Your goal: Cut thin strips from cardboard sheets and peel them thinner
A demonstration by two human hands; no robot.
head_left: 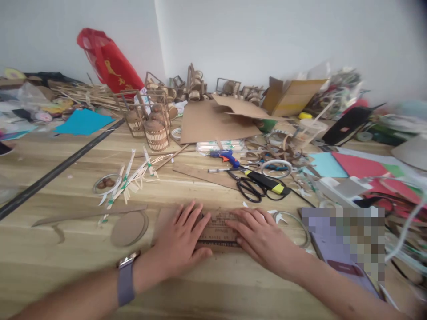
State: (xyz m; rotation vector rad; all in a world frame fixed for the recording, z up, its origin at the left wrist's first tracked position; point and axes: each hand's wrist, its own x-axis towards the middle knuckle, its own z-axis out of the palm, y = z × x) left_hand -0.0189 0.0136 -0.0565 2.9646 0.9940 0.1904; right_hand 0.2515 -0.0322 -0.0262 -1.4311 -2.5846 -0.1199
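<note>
Printed brown cardboard lies flat on the wooden table right in front of me. My left hand rests on its left part, palm down, fingers spread. On the right part lies my right hand, its fingers stretched out close together over the cardboard. Neither hand grips anything that I can see. Round cardboard discs sit left of my left hand, beside a long thin cardboard strip. Black-handled scissors lie beyond the cardboard, beside a black and yellow tool.
A blue glue gun and a large cardboard sheet lie farther back. Split wooden sticks are scattered left of centre. Small basket-like models stand behind them. A phone-like device, partly pixelated, is at right.
</note>
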